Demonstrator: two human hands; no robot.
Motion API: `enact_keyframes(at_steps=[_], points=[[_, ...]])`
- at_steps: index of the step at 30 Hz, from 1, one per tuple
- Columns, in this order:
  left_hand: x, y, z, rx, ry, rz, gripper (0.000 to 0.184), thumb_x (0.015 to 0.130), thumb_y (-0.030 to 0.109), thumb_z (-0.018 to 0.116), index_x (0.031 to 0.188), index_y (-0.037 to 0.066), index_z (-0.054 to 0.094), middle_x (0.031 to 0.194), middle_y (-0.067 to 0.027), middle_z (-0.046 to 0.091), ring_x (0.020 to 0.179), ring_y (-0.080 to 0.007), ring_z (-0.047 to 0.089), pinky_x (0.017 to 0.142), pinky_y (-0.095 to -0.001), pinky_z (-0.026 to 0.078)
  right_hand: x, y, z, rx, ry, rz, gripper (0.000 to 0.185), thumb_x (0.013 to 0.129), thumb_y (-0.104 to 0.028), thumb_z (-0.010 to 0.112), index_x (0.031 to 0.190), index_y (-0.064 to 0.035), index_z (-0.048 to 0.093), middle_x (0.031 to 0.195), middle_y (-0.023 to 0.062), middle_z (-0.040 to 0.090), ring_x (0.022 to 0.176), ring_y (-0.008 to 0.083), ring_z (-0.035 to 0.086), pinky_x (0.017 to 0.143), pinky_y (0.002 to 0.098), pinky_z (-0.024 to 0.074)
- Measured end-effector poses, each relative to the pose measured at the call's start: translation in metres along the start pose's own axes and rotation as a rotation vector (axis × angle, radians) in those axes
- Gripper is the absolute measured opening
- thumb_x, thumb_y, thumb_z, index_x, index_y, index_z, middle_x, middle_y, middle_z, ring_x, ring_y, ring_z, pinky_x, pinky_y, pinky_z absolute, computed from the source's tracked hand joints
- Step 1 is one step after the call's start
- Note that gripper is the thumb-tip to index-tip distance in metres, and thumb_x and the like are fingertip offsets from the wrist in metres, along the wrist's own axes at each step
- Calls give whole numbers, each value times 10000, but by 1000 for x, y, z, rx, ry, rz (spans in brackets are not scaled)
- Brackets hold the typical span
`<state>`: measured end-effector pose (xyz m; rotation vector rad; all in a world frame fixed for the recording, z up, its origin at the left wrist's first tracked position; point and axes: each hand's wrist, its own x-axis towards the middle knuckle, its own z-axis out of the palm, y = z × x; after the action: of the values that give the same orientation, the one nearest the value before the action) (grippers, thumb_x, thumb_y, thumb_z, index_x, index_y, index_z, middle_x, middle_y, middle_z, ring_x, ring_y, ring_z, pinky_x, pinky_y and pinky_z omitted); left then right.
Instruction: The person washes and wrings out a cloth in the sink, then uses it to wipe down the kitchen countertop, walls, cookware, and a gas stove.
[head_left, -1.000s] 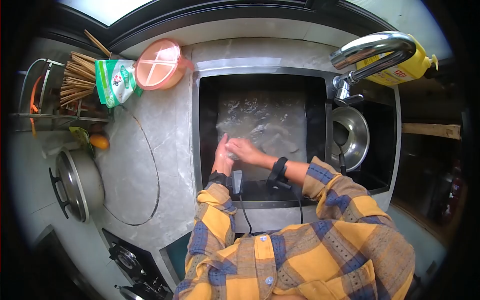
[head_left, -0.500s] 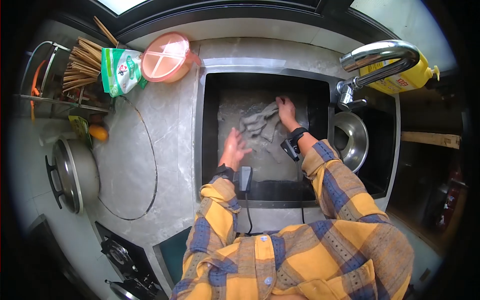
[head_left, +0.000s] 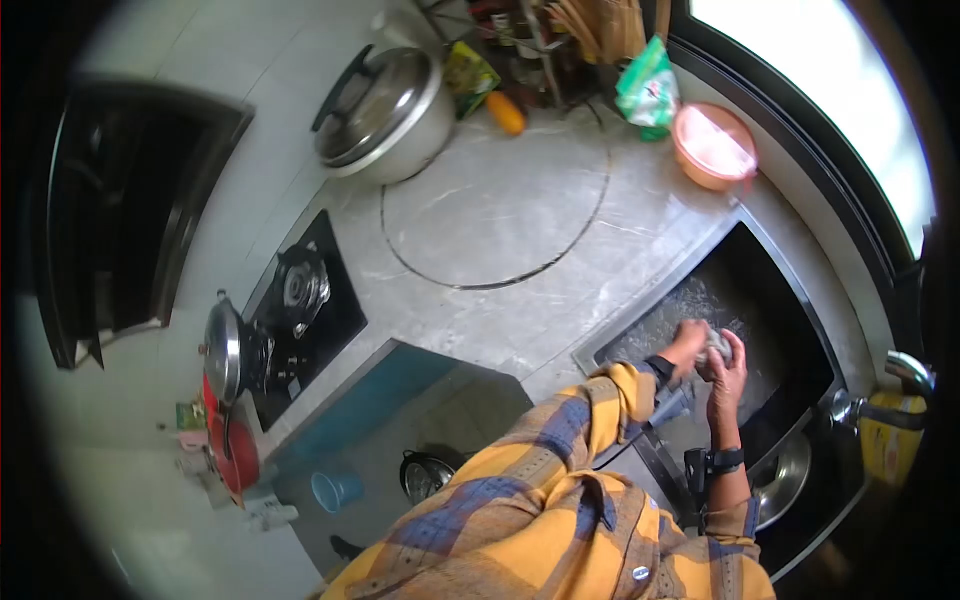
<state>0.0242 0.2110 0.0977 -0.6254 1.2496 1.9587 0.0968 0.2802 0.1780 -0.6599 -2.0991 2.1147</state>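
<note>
Over the black sink [head_left: 805, 360], a wet grey cloth [head_left: 717, 345] is bunched up between my two hands. My left hand [head_left: 688, 343] is closed around one end of it. From the other side, the fingers of my right hand [head_left: 729, 378] wrap round the cloth. Most of the bundle is hidden by my fingers. Cloudy water [head_left: 680, 310] with some foam lies in the basin below.
A steel bowl [head_left: 787, 480] sits beside the basin near the tap [head_left: 910, 372] and a yellow bottle [head_left: 893, 440]. On the counter [head_left: 480, 230] stand a lidded pot [head_left: 390, 120], a pink container [head_left: 713, 150] and a green-white bag [head_left: 648, 92]. A gas stove [head_left: 305, 310] is at left.
My view has swung left and rotated, bringing the stove and floor into sight. The cloth has gone from spread in the water to bunched, and my left hand has closed on it.
</note>
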Motion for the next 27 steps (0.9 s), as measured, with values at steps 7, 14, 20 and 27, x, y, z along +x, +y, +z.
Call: enact_keyframes(at_steps=[7,14,20,27], points=[[-63,11,31,519,16,612,332,903,325,421,935,14,534,909,-187,572,911,-344,542,793,-406,439,-19,0,-2,871,-253,312,539,893,-469,446,1300,-119,397,1283,64,471,1187,228,437,999,401,345],[-130,19,19,1251,179,1368,331,799,359,488,872,45,565,887,-147,565,809,-320,543,744,-492,379,-64,-51,11,563,-153,-27,511,882,-400,455,1274,-75,415,1280,108,469,1191,274,431,1046,420,295],[-141,28,5,1549,-179,1382,274,718,218,583,931,47,561,894,-107,553,866,-295,540,689,-415,433,-100,-59,4,-323,-130,-599,369,746,-163,589,1079,-12,532,1107,108,543,1095,250,465,976,360,335],[-158,38,5,1486,-271,1351,187,791,205,513,869,37,533,865,-147,584,857,-325,547,744,-459,422,-76,-37,27,1083,-168,154,188,897,-180,437,842,-75,582,875,66,638,805,182,610,764,330,491]])
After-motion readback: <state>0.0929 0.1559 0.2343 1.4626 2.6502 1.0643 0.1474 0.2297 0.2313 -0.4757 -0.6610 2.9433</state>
